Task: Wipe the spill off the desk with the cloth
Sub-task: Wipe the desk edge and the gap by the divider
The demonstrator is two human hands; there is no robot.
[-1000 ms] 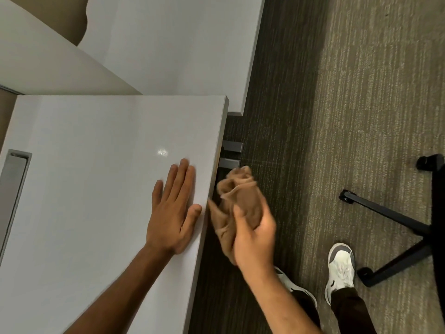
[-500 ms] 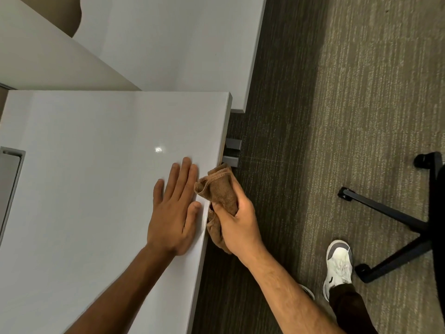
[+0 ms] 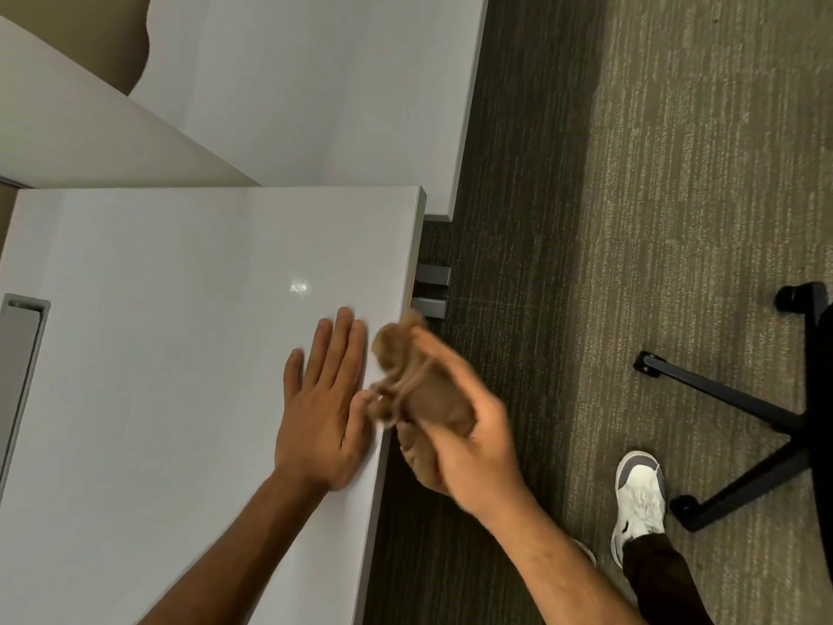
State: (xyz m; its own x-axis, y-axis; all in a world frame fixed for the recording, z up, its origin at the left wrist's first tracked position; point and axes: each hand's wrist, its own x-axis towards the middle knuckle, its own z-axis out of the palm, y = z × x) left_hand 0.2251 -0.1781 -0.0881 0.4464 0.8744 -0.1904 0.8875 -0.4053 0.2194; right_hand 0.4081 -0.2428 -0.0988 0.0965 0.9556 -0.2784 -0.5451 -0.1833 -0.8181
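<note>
A small shiny wet spot, the spill [image 3: 299, 286], glints on the white desk [image 3: 157, 354] a little beyond my left hand's fingertips. My left hand [image 3: 322, 408] lies flat on the desk near its right edge, fingers apart, holding nothing. My right hand [image 3: 469, 444] is closed around a bunched brown cloth [image 3: 408, 376] right at the desk's edge, beside my left hand's thumb. The cloth and right hand are blurred with motion. The cloth's lower part is hidden behind my fingers.
A grey recessed slot [image 3: 20, 367] sits at the desk's left side. A second white desk [image 3: 315, 83] stands beyond. A black office chair base [image 3: 757, 412] stands on the carpet at the right, and my white shoe [image 3: 640, 498] is near it.
My right hand brought the cloth from beside the desk to its edge, and it is now blurred in motion over that edge. My left hand stayed flat in place.
</note>
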